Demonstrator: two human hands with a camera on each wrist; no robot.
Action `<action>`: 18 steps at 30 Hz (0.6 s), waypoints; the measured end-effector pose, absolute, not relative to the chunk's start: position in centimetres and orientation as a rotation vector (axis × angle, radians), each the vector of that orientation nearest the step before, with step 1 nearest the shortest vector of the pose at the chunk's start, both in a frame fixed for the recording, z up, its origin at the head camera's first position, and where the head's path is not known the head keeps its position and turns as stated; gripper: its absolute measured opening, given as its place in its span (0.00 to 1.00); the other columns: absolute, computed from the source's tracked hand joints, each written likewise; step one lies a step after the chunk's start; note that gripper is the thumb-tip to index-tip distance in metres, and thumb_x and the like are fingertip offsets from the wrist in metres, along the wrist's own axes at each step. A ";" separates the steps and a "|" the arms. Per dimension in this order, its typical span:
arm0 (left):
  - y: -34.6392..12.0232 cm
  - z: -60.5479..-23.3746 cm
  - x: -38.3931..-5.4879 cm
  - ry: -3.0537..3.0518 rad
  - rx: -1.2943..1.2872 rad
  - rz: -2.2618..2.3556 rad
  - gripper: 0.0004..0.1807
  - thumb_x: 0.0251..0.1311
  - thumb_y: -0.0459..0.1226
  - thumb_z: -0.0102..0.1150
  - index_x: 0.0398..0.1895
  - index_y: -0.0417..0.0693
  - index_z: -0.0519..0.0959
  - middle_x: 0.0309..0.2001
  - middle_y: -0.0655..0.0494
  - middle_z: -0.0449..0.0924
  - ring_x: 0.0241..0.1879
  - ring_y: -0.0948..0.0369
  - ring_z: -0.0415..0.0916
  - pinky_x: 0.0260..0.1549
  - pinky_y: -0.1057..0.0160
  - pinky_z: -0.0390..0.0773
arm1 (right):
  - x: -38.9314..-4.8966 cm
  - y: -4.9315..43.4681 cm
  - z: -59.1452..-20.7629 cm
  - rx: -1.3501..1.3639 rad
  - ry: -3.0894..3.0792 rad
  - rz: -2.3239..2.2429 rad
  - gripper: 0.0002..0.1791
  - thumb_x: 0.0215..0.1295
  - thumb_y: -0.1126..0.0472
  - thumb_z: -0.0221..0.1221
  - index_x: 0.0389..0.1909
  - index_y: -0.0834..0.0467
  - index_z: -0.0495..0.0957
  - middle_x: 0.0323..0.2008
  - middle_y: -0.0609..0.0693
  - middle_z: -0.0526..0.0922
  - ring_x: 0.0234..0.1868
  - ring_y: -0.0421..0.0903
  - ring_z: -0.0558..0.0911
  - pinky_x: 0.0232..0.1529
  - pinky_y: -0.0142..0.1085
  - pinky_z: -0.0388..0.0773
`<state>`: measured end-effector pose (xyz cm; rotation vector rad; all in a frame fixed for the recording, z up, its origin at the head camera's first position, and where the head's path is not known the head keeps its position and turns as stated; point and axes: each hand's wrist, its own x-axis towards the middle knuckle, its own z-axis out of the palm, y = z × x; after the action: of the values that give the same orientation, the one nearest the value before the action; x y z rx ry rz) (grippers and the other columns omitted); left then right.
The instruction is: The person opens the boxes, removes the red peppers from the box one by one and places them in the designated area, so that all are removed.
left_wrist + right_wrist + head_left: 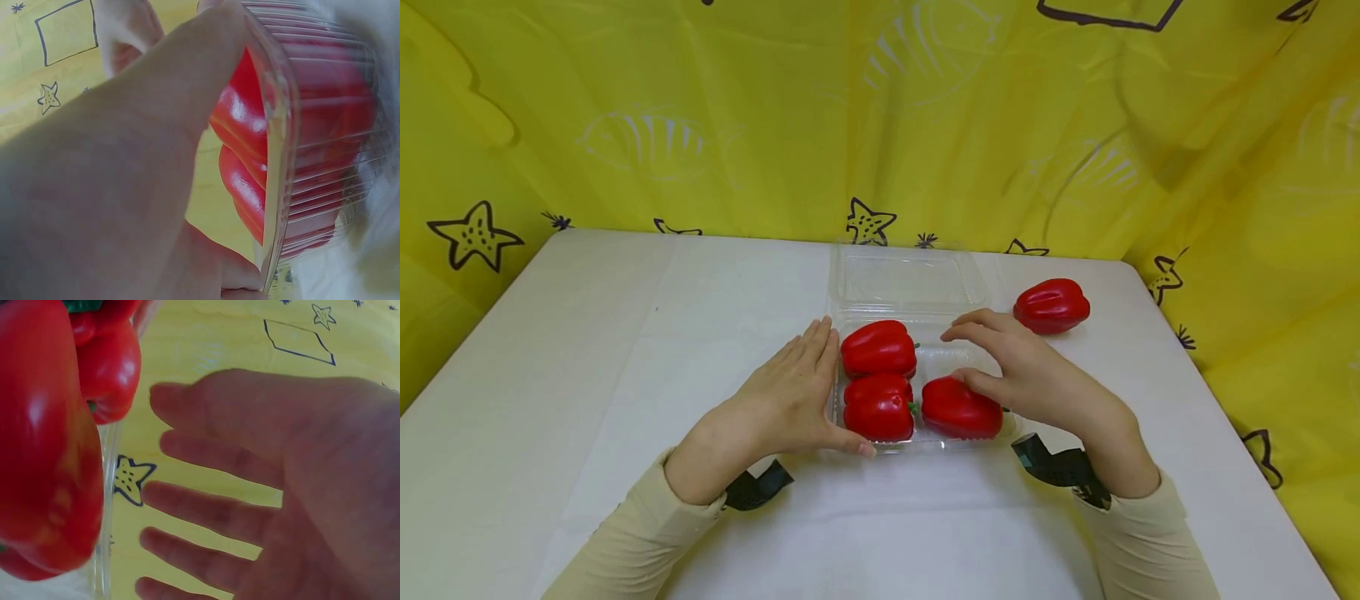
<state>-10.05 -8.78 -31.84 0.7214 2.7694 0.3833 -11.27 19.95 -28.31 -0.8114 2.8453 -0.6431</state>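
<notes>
An open, clear plastic clamshell box (947,360) holds three red bell peppers. Two of them, an upper pepper (878,350) and a lower pepper (878,408), lie at the left, while another pepper (961,408) lies at the front right. My left hand (786,400) rests along the box's left side with straight fingers, its thumb by the front rim. Over the right part of the box hovers my right hand (1026,367), empty, fingers spread. In the right wrist view its thumb (212,400) stands apart from the peppers.
Another red bell pepper (1051,306) lies on the white table (737,283), behind my right hand. The box's clear lid (902,279) is folded back flat toward the rear edge. A yellow patterned curtain (775,100) hangs behind and beside the table.
</notes>
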 end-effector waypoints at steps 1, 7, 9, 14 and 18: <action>-8.8 -31.8 -10.1 2.769 0.722 0.379 0.74 0.39 0.72 0.67 0.77 0.31 0.46 0.79 0.37 0.42 0.79 0.43 0.39 0.77 0.46 0.50 | -11.2 19.8 -28.4 -0.824 2.827 -0.626 0.22 0.62 0.61 0.66 0.58 0.55 0.77 0.59 0.52 0.77 0.62 0.53 0.74 0.59 0.51 0.79; -8.9 -31.8 -10.2 2.773 0.725 0.363 0.74 0.39 0.72 0.67 0.77 0.33 0.47 0.79 0.38 0.43 0.80 0.44 0.39 0.76 0.46 0.50 | -10.9 19.2 -28.8 -0.811 2.711 -0.549 0.21 0.63 0.61 0.66 0.57 0.56 0.77 0.56 0.52 0.78 0.58 0.51 0.76 0.56 0.45 0.81; -8.9 -31.7 -10.2 2.777 0.740 0.367 0.73 0.39 0.71 0.67 0.77 0.33 0.47 0.79 0.38 0.44 0.80 0.44 0.39 0.76 0.46 0.51 | -10.8 19.1 -28.8 -0.791 2.661 -0.522 0.22 0.62 0.60 0.66 0.57 0.56 0.77 0.55 0.52 0.78 0.55 0.49 0.77 0.53 0.43 0.83; -8.9 -31.7 -10.2 2.780 0.764 0.366 0.71 0.40 0.70 0.67 0.77 0.33 0.49 0.79 0.38 0.44 0.79 0.44 0.40 0.76 0.46 0.53 | -10.7 18.9 -29.0 -0.808 2.580 -0.489 0.23 0.61 0.57 0.68 0.56 0.54 0.78 0.51 0.48 0.79 0.50 0.45 0.78 0.49 0.37 0.83; -9.0 -31.6 -10.2 2.779 0.759 0.366 0.71 0.40 0.71 0.67 0.77 0.33 0.48 0.79 0.39 0.43 0.79 0.44 0.41 0.76 0.46 0.53 | -10.6 18.8 -29.1 -0.859 2.574 -0.479 0.21 0.60 0.56 0.67 0.55 0.52 0.78 0.49 0.46 0.79 0.48 0.43 0.77 0.48 0.37 0.81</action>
<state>-10.24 -9.01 -31.63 0.7594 2.7785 0.3665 -10.60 18.75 -29.07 -0.8589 2.5740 -0.4787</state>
